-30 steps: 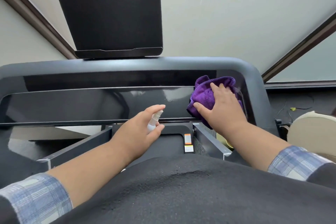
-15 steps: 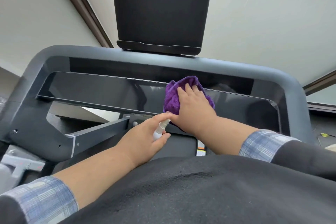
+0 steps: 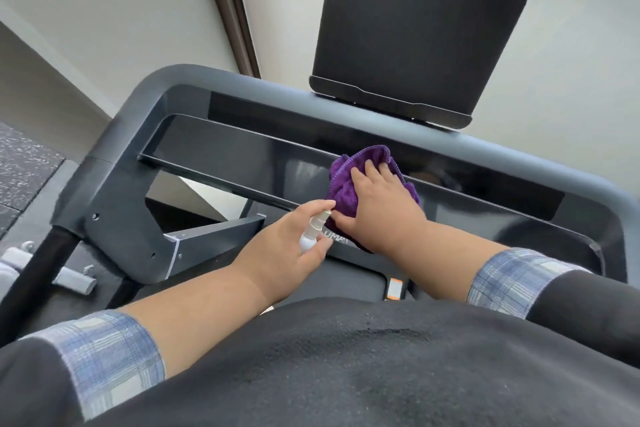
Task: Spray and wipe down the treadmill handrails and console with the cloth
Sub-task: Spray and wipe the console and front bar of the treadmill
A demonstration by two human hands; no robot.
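- The right hand presses a bunched purple cloth flat against the glossy black console panel of the treadmill, about midway along it. The fingers lie spread and fairly straight on top of the cloth, so this grip is a flat press, not a clench.
- The left hand holds a small white spray bottle just beside the cloth. Its grip is wrapped round the bottle body, with the forefinger resting over the top of the pump.
- The bottle's long axis runs diagonally, base toward the palm and nozzle up and to the right, toward the cloth and the panel.
- To wipe well, I would keep the palm flat and the pressure even, and run overlapping strokes along the panel's length, toward the left end where the frame curves down.
- Bunched cloth can leave streaks on gloss, so refolding to a clean face would likely help.
- Any further spray is better aimed at the cloth than at the panel's seams.
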